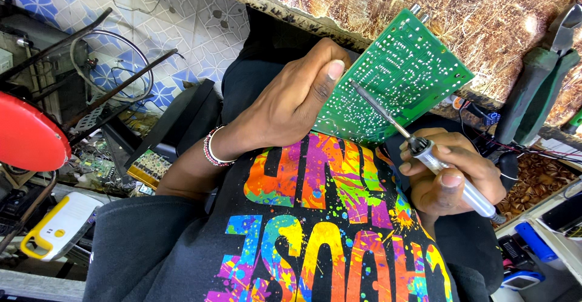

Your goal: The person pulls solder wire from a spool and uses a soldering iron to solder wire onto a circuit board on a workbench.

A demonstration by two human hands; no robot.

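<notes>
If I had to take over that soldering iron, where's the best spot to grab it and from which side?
Grip the soldering iron on its clear handle, where the right hand holds it, pen-style. Come from the rear cord end at lower right: the thin metal shaft points up-left with its tip on the green circuit board that the left hand steadies, and it is probably hot.

Your left hand (291, 105) is covering the near left corner of the green circuit board (400, 77), and its fingers are hiding behind the board. Your right hand (448, 177) is wrapping the soldering iron (424, 150), concealing part of its handle. The picture's right edge is cutting off the pliers (545, 77) on the counter (473, 11). The red object (30, 135) is running off the left edge.
</notes>
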